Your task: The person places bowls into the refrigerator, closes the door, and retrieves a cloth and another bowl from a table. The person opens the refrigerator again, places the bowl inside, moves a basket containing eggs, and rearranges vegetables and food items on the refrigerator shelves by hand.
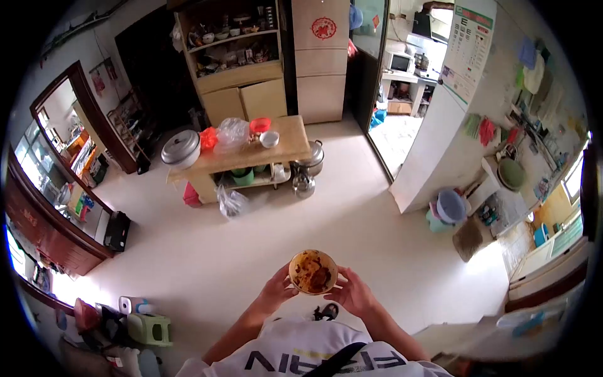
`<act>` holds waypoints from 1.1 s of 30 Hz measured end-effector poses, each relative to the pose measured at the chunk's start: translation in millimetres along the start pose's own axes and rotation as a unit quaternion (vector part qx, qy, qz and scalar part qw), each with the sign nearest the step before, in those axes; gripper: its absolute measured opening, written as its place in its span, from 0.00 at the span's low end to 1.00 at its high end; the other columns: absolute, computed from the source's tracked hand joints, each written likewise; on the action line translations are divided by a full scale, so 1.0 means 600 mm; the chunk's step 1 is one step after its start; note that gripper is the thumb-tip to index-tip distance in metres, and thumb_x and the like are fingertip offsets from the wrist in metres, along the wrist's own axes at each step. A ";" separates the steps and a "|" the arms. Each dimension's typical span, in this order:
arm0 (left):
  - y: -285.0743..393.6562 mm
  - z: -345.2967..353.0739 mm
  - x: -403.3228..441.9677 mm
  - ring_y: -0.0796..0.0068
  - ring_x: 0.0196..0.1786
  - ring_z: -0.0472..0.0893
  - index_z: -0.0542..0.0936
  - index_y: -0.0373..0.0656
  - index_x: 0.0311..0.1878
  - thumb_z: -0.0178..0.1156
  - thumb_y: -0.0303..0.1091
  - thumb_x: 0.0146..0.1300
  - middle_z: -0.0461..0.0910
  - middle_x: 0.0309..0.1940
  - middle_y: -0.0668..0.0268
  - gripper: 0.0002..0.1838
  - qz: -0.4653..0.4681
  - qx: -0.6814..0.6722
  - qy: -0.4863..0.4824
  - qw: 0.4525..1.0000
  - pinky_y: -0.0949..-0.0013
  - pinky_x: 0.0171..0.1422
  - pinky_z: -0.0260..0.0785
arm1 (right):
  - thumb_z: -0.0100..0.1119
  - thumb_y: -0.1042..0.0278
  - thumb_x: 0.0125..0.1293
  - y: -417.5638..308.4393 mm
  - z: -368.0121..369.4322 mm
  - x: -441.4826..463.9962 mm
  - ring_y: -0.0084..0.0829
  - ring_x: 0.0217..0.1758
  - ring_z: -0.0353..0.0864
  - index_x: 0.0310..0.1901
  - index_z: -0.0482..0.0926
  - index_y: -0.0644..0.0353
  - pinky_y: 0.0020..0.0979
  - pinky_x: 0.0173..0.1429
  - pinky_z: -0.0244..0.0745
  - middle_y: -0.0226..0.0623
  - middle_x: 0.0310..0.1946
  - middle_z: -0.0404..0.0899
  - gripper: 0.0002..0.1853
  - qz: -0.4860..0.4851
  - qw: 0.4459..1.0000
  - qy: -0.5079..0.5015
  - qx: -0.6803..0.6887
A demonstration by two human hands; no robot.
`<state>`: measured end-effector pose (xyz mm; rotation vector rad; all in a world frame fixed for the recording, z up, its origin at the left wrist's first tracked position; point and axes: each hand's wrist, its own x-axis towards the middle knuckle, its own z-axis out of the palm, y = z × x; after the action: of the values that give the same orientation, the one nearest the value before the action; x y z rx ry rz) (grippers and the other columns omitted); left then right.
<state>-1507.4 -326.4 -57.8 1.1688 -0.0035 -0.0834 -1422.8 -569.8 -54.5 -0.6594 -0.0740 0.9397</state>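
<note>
And here's the bowl (306,259), up in front of the shirt (314,341) at twelve o'clock, its open top facing the camera, with a reddish-brown residue (321,277) smeared around inside. Both hands have it: the left hand (278,290) grips at nine o'clock, the right hand (353,293) at three, fingers spread along the outer wall. It looks rigid and fairly light, perhaps breakable, and any sauce on the rim could make it slick, so the outer sides, low and opposite each other, look the safest hold. Now the pose: the left forearm (240,328) angles in from seven o'clock, the right forearm (392,330) from five, a neat, balanced V. The desk (287,146) stands well apart at eleven o'clock.
</note>
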 end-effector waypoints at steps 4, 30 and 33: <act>0.018 -0.015 0.171 0.63 0.75 0.65 0.53 0.42 0.80 0.70 0.35 0.66 0.62 0.75 0.58 0.46 0.055 -0.164 -0.044 0.984 0.54 0.76 0.64 | 0.39 0.42 0.80 -0.137 -0.049 0.122 0.48 0.63 0.80 0.71 0.66 0.54 0.47 0.66 0.77 0.54 0.63 0.76 0.29 0.025 0.999 -0.033 -0.008; 0.135 -0.265 1.344 0.57 0.72 0.71 0.68 0.48 0.72 0.48 0.53 0.75 0.69 0.71 0.60 0.29 -0.028 -0.342 0.032 0.939 0.44 0.73 0.67 | 0.48 0.58 0.79 -0.870 -0.471 0.837 0.34 0.43 0.84 0.50 0.78 0.59 0.33 0.44 0.78 0.39 0.48 0.82 0.14 -0.092 0.941 0.300 -0.131; 0.149 -0.299 1.438 0.54 0.70 0.73 0.72 0.53 0.70 0.43 0.59 0.73 0.74 0.68 0.60 0.30 -0.092 -0.401 0.153 0.898 0.43 0.69 0.71 | 0.48 0.62 0.79 -0.987 -0.495 0.964 0.32 0.40 0.85 0.49 0.78 0.60 0.31 0.42 0.78 0.38 0.45 0.83 0.12 -0.070 0.947 0.283 -0.135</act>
<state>-633.2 -185.3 -80.9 0.3382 0.3904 -0.0570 -545.6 -515.3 -91.1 -1.1424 0.2632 0.5800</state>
